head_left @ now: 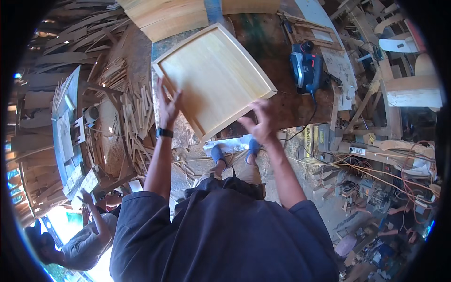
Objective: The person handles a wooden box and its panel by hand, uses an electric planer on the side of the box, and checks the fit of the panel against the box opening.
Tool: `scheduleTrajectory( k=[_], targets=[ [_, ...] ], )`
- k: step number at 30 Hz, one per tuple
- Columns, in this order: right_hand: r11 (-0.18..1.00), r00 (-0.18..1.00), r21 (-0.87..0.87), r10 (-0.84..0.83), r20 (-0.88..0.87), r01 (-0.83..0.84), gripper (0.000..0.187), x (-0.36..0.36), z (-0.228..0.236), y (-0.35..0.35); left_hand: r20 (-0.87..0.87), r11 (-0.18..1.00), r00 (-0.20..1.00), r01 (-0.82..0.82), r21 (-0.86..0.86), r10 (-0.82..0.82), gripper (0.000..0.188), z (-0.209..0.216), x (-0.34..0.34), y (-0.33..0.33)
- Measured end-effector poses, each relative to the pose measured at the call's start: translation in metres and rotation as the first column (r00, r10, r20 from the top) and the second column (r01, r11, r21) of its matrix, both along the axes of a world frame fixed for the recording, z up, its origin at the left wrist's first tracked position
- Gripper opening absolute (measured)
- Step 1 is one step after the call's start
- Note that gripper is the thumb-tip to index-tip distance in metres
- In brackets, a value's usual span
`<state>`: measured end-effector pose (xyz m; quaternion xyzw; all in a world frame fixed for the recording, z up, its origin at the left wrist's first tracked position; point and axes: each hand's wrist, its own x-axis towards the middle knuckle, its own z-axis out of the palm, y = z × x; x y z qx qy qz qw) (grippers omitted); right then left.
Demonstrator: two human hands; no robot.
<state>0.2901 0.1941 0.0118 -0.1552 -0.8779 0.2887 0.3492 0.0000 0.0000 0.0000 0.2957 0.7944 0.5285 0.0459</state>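
A shallow square wooden tray (216,77), pale with a raised rim, sits turned at an angle over the workbench, its near corner reaching past the front edge. My left hand (168,105) is at its left side, fingers stretched along the outside and thumb apart by the rim. Beside the near right side is my right hand (261,121), slightly blurred, with the thumb held away from the bent fingers. Both hands look open; whether the right fingertips press on the rim I cannot tell.
A dark blue-grey power tool (306,68) with a cord lies right of the tray. Wooden panels (167,19) stand at the far side. Wood strips (141,110) crowd the left; cables (371,164) run along the right. Another person (89,235) is at lower left.
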Motion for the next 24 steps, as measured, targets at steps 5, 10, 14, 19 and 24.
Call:
scheduleTrajectory(
  k=[5,10,14,19,24],
  targets=[
    [0.979,0.931,0.195,-0.02,0.365,-0.056,0.07,0.02,0.048,0.054,-0.123,0.904,0.902,0.393,-0.17,-0.415,0.096,0.021,0.082,-0.052],
    [0.986,0.899,0.109,0.069,0.433,-0.129,0.064,0.003,0.045,0.071,-0.233,0.812,0.832,0.364,-0.456,-0.504,0.093,0.035,0.094,-0.072],
    [0.985,0.94,0.073,0.126,0.319,-0.156,0.048,0.005,0.008,0.09,-0.292,0.807,0.803,0.348,-0.476,-0.519,0.087,0.045,0.095,-0.062],
    [0.959,0.902,0.032,0.255,0.349,-0.283,0.039,0.009,0.031,0.088,-0.324,0.818,0.802,0.317,-0.48,-0.501,0.095,0.047,0.096,-0.067],
    [0.972,0.917,-0.026,0.23,0.325,-0.235,0.039,0.017,0.041,0.079,-0.33,0.831,0.808,0.314,-0.46,-0.488,0.099,0.051,0.103,-0.067]
  ],
)
